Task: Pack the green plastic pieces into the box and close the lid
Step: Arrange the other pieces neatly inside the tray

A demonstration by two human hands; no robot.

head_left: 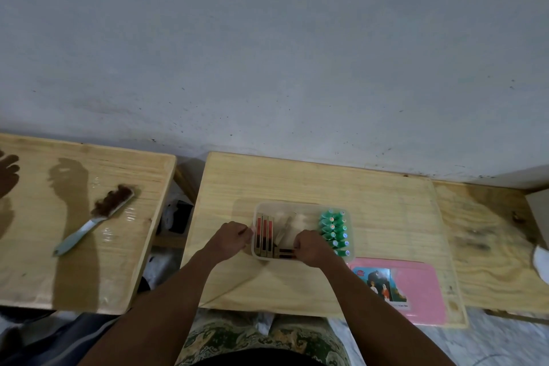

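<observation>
The middle wooden surface (297, 181) carries a clear plastic box (300, 205), lid off, set near its centre. Both bare forearms reach forward from the near edge and converge on it. A pink flat panel (416, 288) with a picture label lies on the same surface, just to the near right of the box.

The left hand (227, 242) sits knuckles-up at the box's left wall, its fingers (245, 236) curled tight and pinching that rim. The right hand (316, 251) is bunched over the near rim, fingers curled down onto the edge and gripping it.

Inside the box, the green plastic pieces (334, 232) stand packed in rows along the right side; slim brown-and-red packets (264, 235) fill the left.

A brush (98, 217) lies on the neighbouring surface (44, 261) to the left.
</observation>
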